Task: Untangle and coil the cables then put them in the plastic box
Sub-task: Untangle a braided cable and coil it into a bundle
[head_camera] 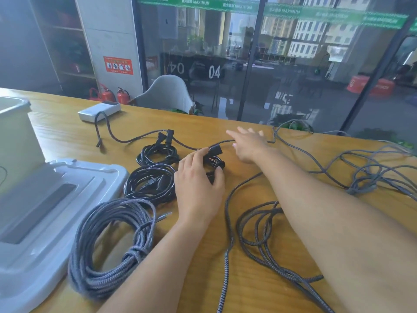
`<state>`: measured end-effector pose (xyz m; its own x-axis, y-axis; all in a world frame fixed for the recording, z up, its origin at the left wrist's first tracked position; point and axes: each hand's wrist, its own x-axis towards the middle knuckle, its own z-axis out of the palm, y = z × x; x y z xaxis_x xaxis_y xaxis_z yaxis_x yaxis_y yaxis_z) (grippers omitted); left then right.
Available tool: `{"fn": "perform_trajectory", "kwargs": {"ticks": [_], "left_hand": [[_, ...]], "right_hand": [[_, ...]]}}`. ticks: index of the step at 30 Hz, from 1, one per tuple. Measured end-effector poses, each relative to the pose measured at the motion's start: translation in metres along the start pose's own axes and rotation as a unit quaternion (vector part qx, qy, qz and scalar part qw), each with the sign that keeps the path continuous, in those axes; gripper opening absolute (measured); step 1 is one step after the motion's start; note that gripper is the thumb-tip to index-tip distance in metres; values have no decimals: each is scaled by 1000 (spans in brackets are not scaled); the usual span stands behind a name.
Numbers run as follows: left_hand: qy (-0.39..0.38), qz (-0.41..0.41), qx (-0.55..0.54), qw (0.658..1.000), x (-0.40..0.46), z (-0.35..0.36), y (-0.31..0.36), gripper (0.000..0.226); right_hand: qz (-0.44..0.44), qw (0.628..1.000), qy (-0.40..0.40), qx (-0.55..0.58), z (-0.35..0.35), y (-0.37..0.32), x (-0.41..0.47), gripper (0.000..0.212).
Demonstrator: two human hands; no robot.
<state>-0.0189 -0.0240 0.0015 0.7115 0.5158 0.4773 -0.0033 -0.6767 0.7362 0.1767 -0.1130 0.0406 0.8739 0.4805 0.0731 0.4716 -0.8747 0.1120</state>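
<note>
My left hand (198, 184) grips a small black cable coil (214, 162) at the middle of the wooden table, thumb near its black plug. Beyond it, my right hand (249, 144) stretches forward with straight fingers over a thin braided cable (187, 144). Two coiled black power cables (158, 153) (150, 182) lie left of my left hand. A big grey braided coil (108, 242) sits near the front. Loose grey braided cable (259, 236) sprawls under my right forearm, and a tangle (370, 175) lies at the right. The plastic box (15, 136) stands at the far left.
The box's white lid (45, 213) lies flat at the front left beside the grey coil. A white power bank (99, 110) rests at the back of the table with a cable attached. A grey chair (167, 93) stands behind the table's far edge.
</note>
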Motion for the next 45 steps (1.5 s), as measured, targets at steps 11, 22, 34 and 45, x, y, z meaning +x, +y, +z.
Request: {"fn": "perform_trajectory", "kwargs": {"ticks": [11,22,34,45], "left_hand": [[-12,-1,-4,1000,0,1,1,46],[-55,16,-64,996,-5,0,6,46],[-124,-8,-150,981,-14,1,16,50],[-261,123,-151,946,-38,3,38,41]], "right_hand": [[97,974,150,138,-4,32,-17,32],[62,897,212,382,-45,92,-135,22],[3,919,29,394,-24,132,-251,15],[57,877,66,473,-24,62,-229,40]]}}
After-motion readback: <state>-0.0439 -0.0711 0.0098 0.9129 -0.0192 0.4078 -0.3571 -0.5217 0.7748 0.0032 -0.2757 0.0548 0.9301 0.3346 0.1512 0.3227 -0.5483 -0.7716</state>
